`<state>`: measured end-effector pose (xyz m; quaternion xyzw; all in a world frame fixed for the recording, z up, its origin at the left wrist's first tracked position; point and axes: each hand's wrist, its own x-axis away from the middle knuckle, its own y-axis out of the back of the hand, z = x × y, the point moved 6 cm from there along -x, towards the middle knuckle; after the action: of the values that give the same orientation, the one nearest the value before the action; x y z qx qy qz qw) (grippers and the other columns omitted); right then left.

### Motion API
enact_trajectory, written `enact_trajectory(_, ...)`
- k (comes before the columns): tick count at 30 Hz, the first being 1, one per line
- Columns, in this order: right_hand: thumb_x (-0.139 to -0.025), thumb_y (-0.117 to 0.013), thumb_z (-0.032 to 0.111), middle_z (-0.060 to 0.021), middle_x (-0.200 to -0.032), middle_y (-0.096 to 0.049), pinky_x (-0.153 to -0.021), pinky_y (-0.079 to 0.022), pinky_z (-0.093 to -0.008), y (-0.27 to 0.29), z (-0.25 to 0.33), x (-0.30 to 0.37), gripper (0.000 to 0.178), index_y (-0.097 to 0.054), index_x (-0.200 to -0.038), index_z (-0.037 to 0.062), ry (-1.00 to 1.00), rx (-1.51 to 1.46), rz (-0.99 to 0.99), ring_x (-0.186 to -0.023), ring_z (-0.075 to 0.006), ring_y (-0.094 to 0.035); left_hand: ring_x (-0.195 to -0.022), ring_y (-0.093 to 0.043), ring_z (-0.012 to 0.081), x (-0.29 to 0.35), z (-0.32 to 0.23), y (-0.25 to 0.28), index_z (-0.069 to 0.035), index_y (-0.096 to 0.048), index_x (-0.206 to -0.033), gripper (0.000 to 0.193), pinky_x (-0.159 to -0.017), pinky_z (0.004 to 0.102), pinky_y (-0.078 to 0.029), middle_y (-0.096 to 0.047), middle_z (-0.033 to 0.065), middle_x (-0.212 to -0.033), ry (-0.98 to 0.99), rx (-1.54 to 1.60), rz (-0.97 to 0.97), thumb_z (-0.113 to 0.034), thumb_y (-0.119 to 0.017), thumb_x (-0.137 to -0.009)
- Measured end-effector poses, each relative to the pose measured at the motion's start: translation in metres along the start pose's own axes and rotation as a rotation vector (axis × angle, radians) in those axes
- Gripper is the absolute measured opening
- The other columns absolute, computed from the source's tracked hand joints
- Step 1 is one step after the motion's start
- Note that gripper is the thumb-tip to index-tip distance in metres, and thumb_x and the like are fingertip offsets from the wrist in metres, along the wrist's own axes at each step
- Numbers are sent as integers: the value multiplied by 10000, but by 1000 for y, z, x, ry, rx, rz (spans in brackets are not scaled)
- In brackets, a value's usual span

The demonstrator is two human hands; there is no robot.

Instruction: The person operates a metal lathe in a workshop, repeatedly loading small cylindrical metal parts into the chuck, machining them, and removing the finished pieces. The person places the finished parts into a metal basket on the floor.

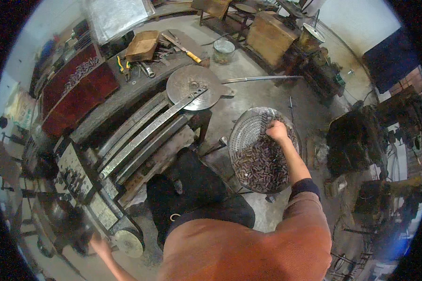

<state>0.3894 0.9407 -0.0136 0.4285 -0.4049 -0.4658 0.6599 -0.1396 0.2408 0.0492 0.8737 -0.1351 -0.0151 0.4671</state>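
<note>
On my right stands a round perforated metal basket (244, 133), partly filled with many short, dark metal pieces (260, 167). My right hand (277, 131) reaches into its far side, over the pieces, with fingers curled together. What they hold, if anything, is hidden. Down at the lower left, my left hand (98, 244) is beside the end of a metal machine (101, 210), close to its round pale wheel (129, 243). That hand is blurred and its fingers do not show clearly. Ahead of my knees, long steel bars (140, 140) run from the machine to a round metal disc (192, 86).
A dark red bin (79, 100) with more small pieces stands at the left. The bench holds a wooden tray (142, 46), yellow-handled pliers (122, 64) and a long tool with a yellow handle (192, 56). Beyond are a metal bucket (223, 50) and a wooden box (269, 40).
</note>
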Motion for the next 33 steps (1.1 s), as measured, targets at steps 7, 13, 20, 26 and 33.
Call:
enact_trajectory(7,-574,-601,194,-173,-998,-590,-856,-446,-382,-18,30,-32,318,-681,-853,65,142,192,-155,-958,-327,-553,-1015,-570,307,-4,24,-4,119,-550,-1042,383,-918,362,-407,-599,233,-1035,-27,227,-13,86,-467,-669)
enact_trajectory(13,-583,-586,154,-181,-1033,-580,-856,-452,-396,-28,37,-49,285,-667,-821,19,192,267,-145,-993,-338,-543,-1026,-563,296,-5,31,1,114,-531,-1068,392,-913,365,-417,-584,229,-1071,36,64,7,68,-485,-682)
enact_trajectory(20,-620,-571,177,-229,-1007,-585,-893,-436,-367,-32,56,-48,356,-629,-887,-50,135,401,10,-1028,-337,-529,-999,-571,294,5,18,2,96,-548,-1026,337,-891,366,-425,-592,217,-1043,34,67,-123,36,-521,-696)
enact_trajectory(26,-643,-577,231,-231,-986,-604,-921,-417,-381,-24,76,-28,373,-641,-898,-33,196,393,170,-1019,-332,-547,-905,-597,305,10,-1,4,86,-573,-972,259,-805,372,-450,-614,215,-964,-62,41,-189,-20,-569,-736)
enact_trajectory(33,-652,-580,241,-217,-971,-619,-871,-447,-389,-46,55,-45,348,-657,-888,-2,192,493,151,-954,-330,-586,-889,-607,311,11,-20,7,73,-596,-963,267,-777,362,-457,-626,220,-908,-96,-113,-222,-81,-615,-746)
